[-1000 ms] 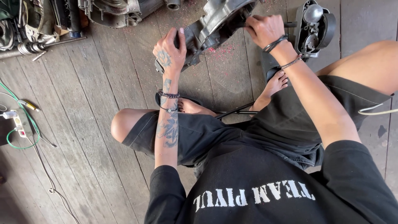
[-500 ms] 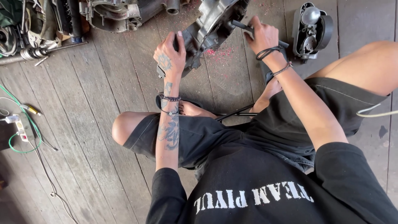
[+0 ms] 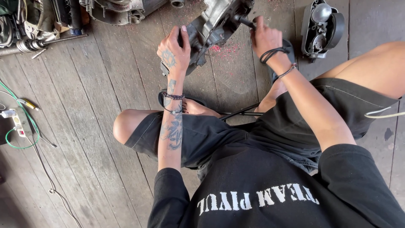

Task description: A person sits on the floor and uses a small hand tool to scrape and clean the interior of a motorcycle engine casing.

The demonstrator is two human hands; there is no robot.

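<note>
Left hand (image 3: 174, 54): grip pressed against the near side of the engine casing (image 3: 219, 23), thumb and fingers wrapped over its edge, bracing it. Right hand (image 3: 263, 39): grip closed around a dark tool handle (image 3: 244, 21) whose tip enters the casing's open top; I cannot see the tip itself.

Casing: grey cast metal, dirty, tilted on the plank floor (image 3: 84, 126) just ahead of my crossed legs, partly cut off by the upper frame edge. Reddish flecks (image 3: 225, 48) lie scattered on the boards directly below it.

Progress, as a judgement: the casing is already off any machine and open, so stripping looks well advanced; the tool is engaged, so some internal part is not yet freed. How much remains inside I cannot tell.

Outward: a black housing with a round chrome part (image 3: 321, 27) sits right of the right hand, apart from it. A second engine block (image 3: 122, 10) lies upper left; a green cable (image 3: 17, 122) loops at far left.
</note>
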